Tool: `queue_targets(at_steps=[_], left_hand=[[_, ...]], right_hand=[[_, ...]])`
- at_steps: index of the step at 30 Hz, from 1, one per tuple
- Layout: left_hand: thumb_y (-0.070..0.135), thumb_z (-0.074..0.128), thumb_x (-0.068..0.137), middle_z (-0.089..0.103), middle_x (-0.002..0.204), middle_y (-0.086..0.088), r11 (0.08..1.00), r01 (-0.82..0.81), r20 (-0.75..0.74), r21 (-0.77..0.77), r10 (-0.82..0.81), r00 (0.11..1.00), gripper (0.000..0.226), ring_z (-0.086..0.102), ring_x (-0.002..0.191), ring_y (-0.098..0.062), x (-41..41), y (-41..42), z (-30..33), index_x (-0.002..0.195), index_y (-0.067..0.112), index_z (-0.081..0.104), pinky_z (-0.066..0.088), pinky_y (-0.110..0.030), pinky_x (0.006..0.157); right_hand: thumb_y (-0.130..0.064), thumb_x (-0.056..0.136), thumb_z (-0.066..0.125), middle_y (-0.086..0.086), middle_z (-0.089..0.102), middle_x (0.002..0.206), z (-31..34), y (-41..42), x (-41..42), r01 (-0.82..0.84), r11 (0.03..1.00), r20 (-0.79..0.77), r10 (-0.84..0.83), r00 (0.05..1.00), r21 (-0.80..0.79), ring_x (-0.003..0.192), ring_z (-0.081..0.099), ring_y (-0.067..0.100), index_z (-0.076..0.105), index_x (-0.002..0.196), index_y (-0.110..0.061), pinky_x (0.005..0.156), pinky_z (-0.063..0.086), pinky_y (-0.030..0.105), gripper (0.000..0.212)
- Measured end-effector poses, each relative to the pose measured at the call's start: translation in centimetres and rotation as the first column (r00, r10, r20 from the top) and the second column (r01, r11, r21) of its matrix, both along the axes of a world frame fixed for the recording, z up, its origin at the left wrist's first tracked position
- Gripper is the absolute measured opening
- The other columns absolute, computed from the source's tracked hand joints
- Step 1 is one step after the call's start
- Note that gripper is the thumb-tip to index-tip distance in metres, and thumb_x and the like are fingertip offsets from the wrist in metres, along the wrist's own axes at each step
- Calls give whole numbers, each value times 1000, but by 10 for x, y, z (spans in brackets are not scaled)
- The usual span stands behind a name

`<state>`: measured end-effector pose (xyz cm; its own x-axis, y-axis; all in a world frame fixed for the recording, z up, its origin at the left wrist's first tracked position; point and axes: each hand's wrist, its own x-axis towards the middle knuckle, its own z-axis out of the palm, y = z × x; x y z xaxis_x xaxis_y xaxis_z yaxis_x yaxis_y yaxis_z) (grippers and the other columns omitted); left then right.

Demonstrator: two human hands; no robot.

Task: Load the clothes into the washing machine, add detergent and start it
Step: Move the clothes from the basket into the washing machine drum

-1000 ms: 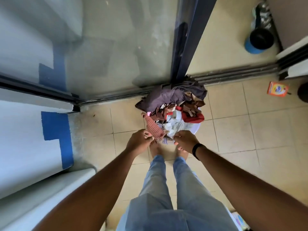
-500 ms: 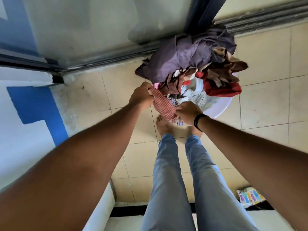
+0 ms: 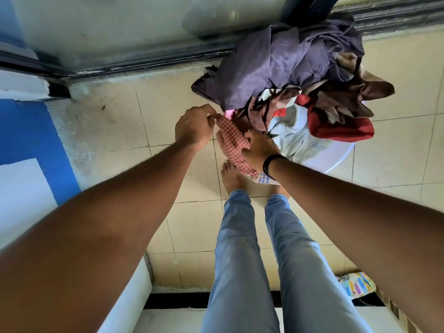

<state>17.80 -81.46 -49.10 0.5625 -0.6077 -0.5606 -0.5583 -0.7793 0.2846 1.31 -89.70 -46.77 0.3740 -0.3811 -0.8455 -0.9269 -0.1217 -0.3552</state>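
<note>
Tiled floor by the door: both hands, left and right, pinch a checked cloth at the basin's near rim; tangled clothes may snag and spill.

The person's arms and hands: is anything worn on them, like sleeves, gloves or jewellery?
Both arms are bare up to the edge of the picture, with no sleeves and no gloves in view. The left hand shows nothing worn. The right hand has a plain black band round the wrist. No rings can be made out on the fingers.
</note>
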Motion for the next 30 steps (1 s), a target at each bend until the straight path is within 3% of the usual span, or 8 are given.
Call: queue_targets(at_steps=[4, 10, 13, 17, 20, 25, 27, 30], left_hand=[[30, 48, 101, 64, 112, -10, 1000, -8, 51, -7, 8, 999, 24, 57, 84, -21, -4, 2, 3, 112, 16, 64, 38, -32, 64], [29, 40, 99, 61, 105, -17, 997, 39, 152, -72, -28, 988, 38, 53, 94, -28, -19, 15, 34, 99, 2, 67, 34, -32, 65], [29, 47, 98, 70, 93, -18, 996, 10, 118, -93, 1, 993, 37, 52, 76, -21, -27, 20, 63, 94, 1, 72, 32, -29, 63], [39, 54, 97, 71, 73, -12, 992, -42, 34, -116, 47, 998, 36, 54, 56, -25, -38, 35, 105, 75, 14, 66, 29, -26, 53], [43, 60, 95, 65, 62, -4, 979, -63, -25, -192, 59, 998, 34, 57, 50, -23, -51, 40, 146, 68, 25, 49, 22, -22, 44], [58, 73, 77, 51, 52, 9, 940, -232, -219, -251, 178, 959, 53, 52, 47, -13, -75, 36, 225, 57, 23, 39, 40, -29, 40], [62, 75, 70, 48, 50, 9, 952, -201, -279, -229, 134, 951, 54, 49, 46, -13, -81, 31, 259, 57, 22, 42, 43, -30, 42], [43, 85, 72, 48, 50, 12, 974, -62, -318, -218, -11, 948, 44, 48, 48, -2, -89, 13, 319, 58, 29, 45, 39, -24, 45]], right_hand=[[-14, 86, 60, 5, 65, 118, -4, 1, 2, -2, 996, -51, -2, 999, -86, 106, 63, 29, 60, 120, -27, 94, 53, 41, 36], [-17, 80, 60, 3, 64, 102, 18, 1, -6, -3, 989, 5, 4, 1000, -150, 96, 61, 26, 58, 82, -27, 85, 53, 37, 11], [-21, 82, 61, -2, 55, 76, 45, -2, -16, -12, 994, 115, 24, 993, -106, 72, 53, 18, 43, 68, -26, 57, 37, 23, 23], [-23, 84, 63, -4, 39, 55, 77, -7, -29, -50, 999, 174, 51, 983, -7, 50, 37, 10, 35, 54, -23, 48, 24, 24, 41], [-30, 83, 67, -1, 36, 54, 102, -11, -35, -95, 995, 194, 94, 976, -2, 54, 34, 17, 33, 54, -20, 49, 24, 27, 46], [-34, 87, 67, -11, 34, 63, 172, -27, -51, -22, 1000, 232, 24, 972, -13, 57, 31, 6, 27, 65, -34, 51, 21, 26, 46], [-24, 86, 62, -6, 39, 65, 202, -36, -60, 17, 1000, 220, -12, 975, -22, 60, 37, 13, 30, 67, -31, 52, 23, 27, 38], [-16, 81, 58, 2, 49, 70, 242, -54, -78, 104, 994, 240, -92, 966, -36, 66, 46, 22, 40, 70, -22, 57, 33, 33, 23]])
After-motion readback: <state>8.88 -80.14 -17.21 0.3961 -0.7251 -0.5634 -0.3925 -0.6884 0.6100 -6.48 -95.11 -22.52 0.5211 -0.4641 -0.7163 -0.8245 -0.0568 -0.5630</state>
